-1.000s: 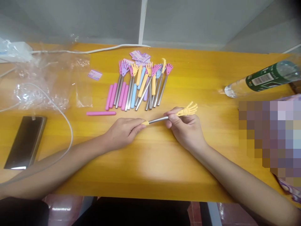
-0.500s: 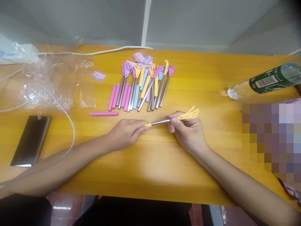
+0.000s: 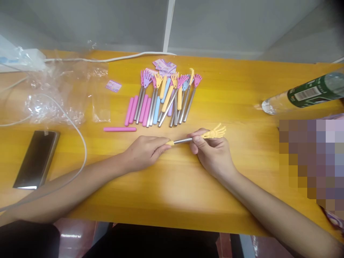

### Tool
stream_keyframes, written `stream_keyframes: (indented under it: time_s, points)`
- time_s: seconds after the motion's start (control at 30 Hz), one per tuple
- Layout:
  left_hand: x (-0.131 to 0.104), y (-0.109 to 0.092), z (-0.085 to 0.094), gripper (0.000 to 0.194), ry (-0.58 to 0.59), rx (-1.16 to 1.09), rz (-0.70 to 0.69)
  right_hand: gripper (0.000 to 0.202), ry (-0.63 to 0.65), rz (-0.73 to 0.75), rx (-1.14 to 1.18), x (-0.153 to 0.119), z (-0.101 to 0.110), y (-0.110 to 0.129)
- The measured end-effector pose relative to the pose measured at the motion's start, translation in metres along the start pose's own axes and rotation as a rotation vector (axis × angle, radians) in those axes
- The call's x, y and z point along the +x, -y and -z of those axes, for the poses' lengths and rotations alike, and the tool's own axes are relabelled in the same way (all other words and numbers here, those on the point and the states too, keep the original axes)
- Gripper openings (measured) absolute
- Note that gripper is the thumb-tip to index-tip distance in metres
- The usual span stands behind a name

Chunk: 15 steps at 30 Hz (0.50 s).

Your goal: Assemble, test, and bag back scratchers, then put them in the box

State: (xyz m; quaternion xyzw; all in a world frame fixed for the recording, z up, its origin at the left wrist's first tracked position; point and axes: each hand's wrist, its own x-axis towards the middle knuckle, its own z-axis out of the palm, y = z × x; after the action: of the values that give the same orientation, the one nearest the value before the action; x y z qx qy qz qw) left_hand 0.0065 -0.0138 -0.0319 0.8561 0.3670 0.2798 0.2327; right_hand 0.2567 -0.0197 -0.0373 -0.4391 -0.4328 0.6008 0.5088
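A yellow back scratcher point(image 3: 183, 141) with a metal rod lies across both my hands above the table. My left hand point(image 3: 143, 152) is closed around its yellow handle, and only the handle's end shows past my fingers. The thumb and fingers of my right hand point(image 3: 213, 152) pinch the rod just below the yellow claw-shaped head point(image 3: 214, 132). Behind them lie several back scratcher rods with coloured heads point(image 3: 197, 79) and loose handles in pink, blue, yellow and purple. One pink handle point(image 3: 119, 129) lies apart, nearer my left hand.
Purple printed cards point(image 3: 163, 66) and clear plastic bags point(image 3: 100, 96) lie toward the back. A dark phone point(image 3: 37, 157) and white cable point(image 3: 77, 134) are at the left. At the right lies a clear bottle with a green label point(image 3: 307, 92), beside a pixelated area.
My right hand, with the scratcher's head, has shifted slightly toward my left hand. A little less bare rod shows between the hands. The view has moved slightly.
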Motion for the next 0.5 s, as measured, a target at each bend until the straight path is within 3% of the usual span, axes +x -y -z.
stream_keyframes:
  time_s: [0.2, 0.5]
  points:
    - [0.0001, -0.0001, -0.0003, 0.032, 0.017, -0.011, 0.007, 0.028, -0.003, -0.013, -0.017, -0.0018, -0.0029, -0.0009]
    - [-0.0002, -0.0009, 0.0000, 0.032, 0.023, -0.014, 0.020, 0.024, 0.018, -0.032, -0.014, -0.0022, -0.0048, 0.0013]
